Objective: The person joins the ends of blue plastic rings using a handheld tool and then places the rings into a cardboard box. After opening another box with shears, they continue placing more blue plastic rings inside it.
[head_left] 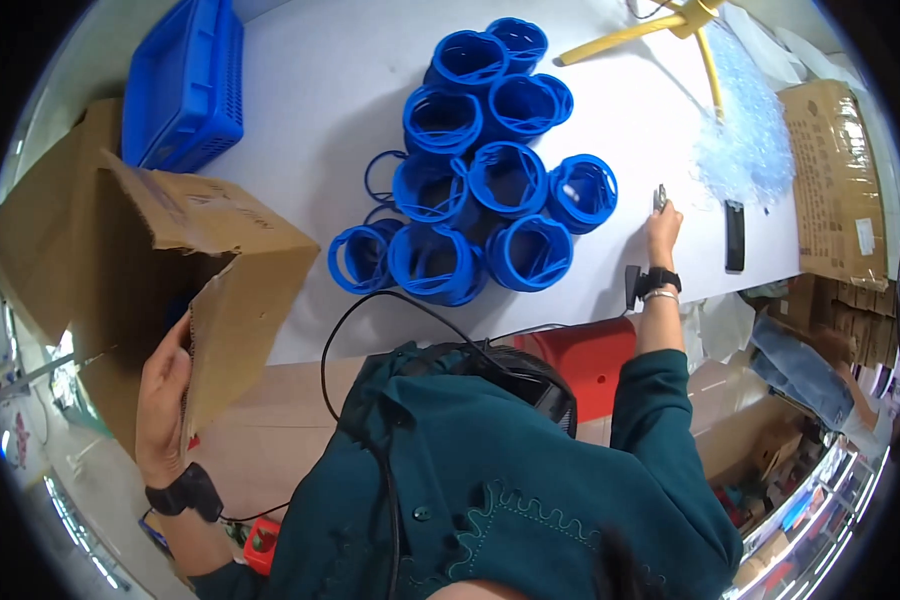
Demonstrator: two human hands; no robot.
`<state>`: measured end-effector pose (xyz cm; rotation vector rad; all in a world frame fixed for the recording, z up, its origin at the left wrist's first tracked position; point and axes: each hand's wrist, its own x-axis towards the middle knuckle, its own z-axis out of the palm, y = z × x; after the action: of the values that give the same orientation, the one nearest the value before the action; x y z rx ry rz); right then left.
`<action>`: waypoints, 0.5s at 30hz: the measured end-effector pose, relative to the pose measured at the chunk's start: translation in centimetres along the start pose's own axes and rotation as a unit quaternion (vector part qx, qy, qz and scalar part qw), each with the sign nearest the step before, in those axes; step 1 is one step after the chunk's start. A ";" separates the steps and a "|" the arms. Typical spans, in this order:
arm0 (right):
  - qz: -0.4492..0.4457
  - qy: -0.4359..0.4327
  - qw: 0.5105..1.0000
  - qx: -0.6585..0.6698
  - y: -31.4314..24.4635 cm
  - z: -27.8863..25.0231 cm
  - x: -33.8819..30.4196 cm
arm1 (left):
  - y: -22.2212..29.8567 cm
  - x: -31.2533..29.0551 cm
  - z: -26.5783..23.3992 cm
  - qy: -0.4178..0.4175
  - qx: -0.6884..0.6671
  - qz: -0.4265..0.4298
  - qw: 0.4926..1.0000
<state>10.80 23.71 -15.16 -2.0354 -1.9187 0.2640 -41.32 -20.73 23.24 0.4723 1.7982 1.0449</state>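
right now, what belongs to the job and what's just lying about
Likely in the job:
open cardboard box, left hand at its edge
small metal object in the right hand
blue round containers

Seemingly lying about:
blue crate
yellow stand
black flat object

**Clutter spotted remotely**

I see a blue crate [175, 90] ahead of the left hand [160, 405]. Right of the right hand [663, 228]: a slim black object [735, 237], then a taped carton [832, 180]. Ahead of that hand, I spot clear plastic wrap [745, 140] and a yellow stand [622, 40]; behind it, a red stool [585, 370].
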 end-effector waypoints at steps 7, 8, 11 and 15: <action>-0.111 0.070 0.991 0.016 9.2 -3.4 4.5 | -3.5 -2.3 -3.4 -0.034 0.108 0.071 0.991; -0.060 0.044 0.994 0.078 8.0 -4.6 3.8 | -4.3 -2.5 -3.3 -0.006 0.081 0.055 0.995; -0.067 0.049 0.970 0.229 5.2 -8.5 3.0 | -8.4 -2.5 -1.9 0.086 0.292 0.122 0.945; -0.144 -0.096 0.897 0.407 -14.5 -18.8 -5.2 | -13.4 -0.4 0.4 0.286 0.543 0.169 0.771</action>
<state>3.61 16.99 7.06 -1.1897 -1.7443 1.0235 -39.10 -28.31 12.44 1.3141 2.8807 0.2132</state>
